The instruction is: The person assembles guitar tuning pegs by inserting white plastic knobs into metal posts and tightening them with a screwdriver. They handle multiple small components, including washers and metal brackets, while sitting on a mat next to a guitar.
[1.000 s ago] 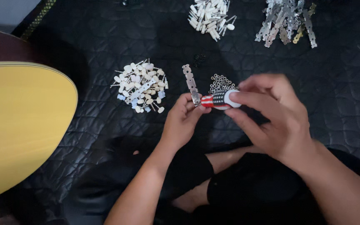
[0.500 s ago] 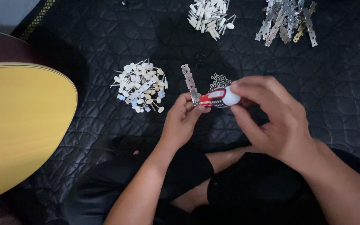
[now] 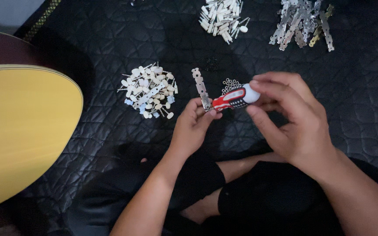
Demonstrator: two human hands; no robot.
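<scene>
Holding a narrow metal strip (image 3: 201, 88) pinched in the fingers of our left hand (image 3: 194, 126), we press a red-handled screwdriver (image 3: 235, 98) against its lower end, our right hand (image 3: 292, 120) wrapped around the white butt of the handle. Both meet above a black quilted mat (image 3: 110, 39), just beside a small pile of washers (image 3: 229, 84).

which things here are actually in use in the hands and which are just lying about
In use: metal strip pinched in the left hand; red screwdriver gripped by the right hand.

Lying about: pile of white pegs; second peg pile; heap of metal strips; small washers; yellow guitar body; black quilted mat.
</scene>
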